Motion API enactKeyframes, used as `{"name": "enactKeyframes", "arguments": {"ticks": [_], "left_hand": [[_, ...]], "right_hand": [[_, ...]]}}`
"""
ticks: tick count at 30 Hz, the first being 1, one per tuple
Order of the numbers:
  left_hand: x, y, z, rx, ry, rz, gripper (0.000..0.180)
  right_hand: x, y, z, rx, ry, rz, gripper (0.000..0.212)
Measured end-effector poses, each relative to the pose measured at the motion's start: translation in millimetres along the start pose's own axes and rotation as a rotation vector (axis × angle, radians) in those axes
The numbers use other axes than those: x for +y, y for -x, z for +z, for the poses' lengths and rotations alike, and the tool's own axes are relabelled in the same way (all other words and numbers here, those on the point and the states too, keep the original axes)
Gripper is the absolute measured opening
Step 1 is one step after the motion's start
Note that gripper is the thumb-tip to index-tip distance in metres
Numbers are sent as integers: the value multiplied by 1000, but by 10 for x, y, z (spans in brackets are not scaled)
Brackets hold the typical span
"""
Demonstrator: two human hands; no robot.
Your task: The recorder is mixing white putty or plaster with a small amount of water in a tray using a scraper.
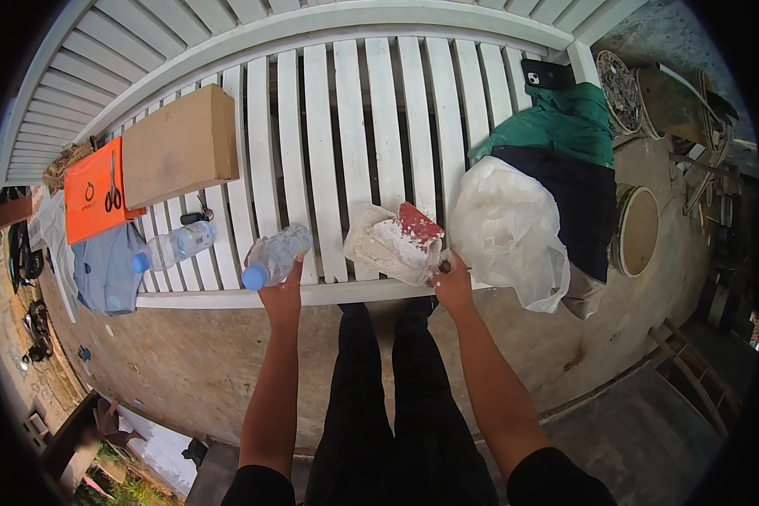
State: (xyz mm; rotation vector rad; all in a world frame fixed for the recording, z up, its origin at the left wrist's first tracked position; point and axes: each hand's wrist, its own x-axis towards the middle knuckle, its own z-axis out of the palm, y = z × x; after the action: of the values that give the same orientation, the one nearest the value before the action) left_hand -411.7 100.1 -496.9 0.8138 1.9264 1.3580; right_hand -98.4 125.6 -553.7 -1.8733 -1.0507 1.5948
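Note:
My left hand (283, 292) is closed around a clear plastic bottle (282, 251) with a blue cap, tilted with the cap toward me over the front of the white slatted bench (329, 294). My right hand (454, 287) grips the near right corner of a pale, powder-caked tub (364, 244) on the slats. White powder coats the tub's inside, and a red flat piece (420, 224), also dusted white, leans in it; its kind I cannot make out. Just right of my right hand lies a crumpled white plastic bag (514, 219).
Another blue-capped bottle (185, 242), keys, a cardboard box (180, 145), an orange packet (88, 196) with scissors (113, 190) and blue-grey cloth (108, 270) lie to the left. Green cloth (561, 122), dark cloth (578, 207) and a phone (550, 74) lie at right. Round drum-like objects stand beyond.

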Motion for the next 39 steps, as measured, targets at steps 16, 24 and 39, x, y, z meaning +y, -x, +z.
{"name": "enactKeyframes", "arguments": {"ticks": [16, 24, 39], "left_hand": [[-250, 814, -100, 5, 203, -531, 56], [1523, 1071, 313, -684, 1451, -700, 104], [4084, 1832, 211, -844, 1253, -553, 94]], "right_hand": [[-526, 355, -127, -142, -185, -93, 16], [-1772, 1278, -718, -207, -19, -62, 15], [-3887, 3183, -2216, 5, 282, -474, 32]]}}
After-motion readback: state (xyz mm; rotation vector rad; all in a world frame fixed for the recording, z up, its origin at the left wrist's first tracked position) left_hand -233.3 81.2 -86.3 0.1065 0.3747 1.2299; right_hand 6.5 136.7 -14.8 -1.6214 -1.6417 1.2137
